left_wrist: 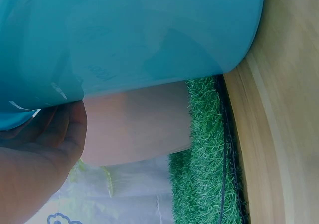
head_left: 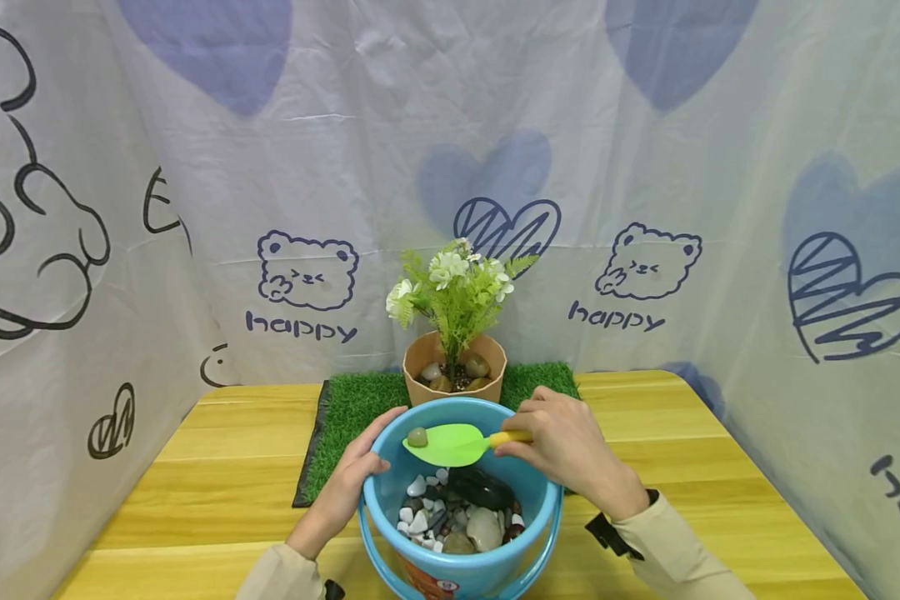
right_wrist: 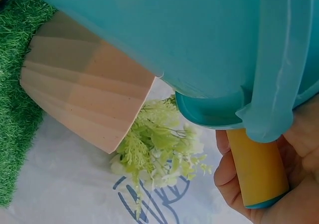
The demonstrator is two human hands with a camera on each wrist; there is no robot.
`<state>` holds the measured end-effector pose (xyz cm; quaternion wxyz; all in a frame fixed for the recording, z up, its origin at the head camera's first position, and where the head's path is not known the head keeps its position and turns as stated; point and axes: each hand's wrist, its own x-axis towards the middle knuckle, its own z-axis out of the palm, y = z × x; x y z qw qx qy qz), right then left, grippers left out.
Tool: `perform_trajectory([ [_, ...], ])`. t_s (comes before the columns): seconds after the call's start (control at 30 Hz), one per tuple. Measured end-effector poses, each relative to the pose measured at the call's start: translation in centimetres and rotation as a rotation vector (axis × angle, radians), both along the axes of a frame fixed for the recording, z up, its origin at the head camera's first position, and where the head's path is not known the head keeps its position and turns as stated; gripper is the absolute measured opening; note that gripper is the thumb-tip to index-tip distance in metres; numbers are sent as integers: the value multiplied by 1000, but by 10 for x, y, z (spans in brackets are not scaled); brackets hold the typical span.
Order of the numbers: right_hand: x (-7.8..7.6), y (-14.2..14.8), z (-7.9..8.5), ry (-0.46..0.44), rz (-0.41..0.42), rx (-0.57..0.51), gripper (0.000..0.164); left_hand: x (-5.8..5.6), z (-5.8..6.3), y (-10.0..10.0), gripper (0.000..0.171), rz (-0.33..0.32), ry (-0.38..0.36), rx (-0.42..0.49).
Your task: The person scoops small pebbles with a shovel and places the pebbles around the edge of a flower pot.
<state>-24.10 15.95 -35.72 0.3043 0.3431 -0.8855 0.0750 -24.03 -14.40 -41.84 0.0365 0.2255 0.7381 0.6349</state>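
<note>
A blue bucket (head_left: 461, 562) stands at the table's front, with white, grey and dark stones (head_left: 450, 517) in its bottom. My left hand (head_left: 356, 471) grips the bucket's left rim, thumb over the edge; in the left wrist view its fingers (left_wrist: 75, 129) press the outer wall. Over the bucket's opening, my right hand (head_left: 562, 442) holds a toy shovel by its yellow handle (right_wrist: 256, 169). The shovel's green blade (head_left: 453, 446) points left and carries one small greyish round stone (head_left: 417, 437) near its tip.
Right behind the bucket, a peach flowerpot (head_left: 456, 392) holds a white-flowered green plant (head_left: 453, 296) and several brown stones. It stands on an artificial grass mat (head_left: 360, 425) on the wooden table (head_left: 217, 475). A printed cloth (head_left: 390, 183) hangs behind and at both sides.
</note>
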Motion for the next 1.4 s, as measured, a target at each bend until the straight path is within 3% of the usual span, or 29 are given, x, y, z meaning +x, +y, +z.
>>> perform_trajectory([
  [0.93,1,0,0,1,1,-6,25,1,1,0,70,3,-2,-5],
  [1.4,-2,3,2,61,32,-13,27,0,1,0,70,3,3,-14],
])
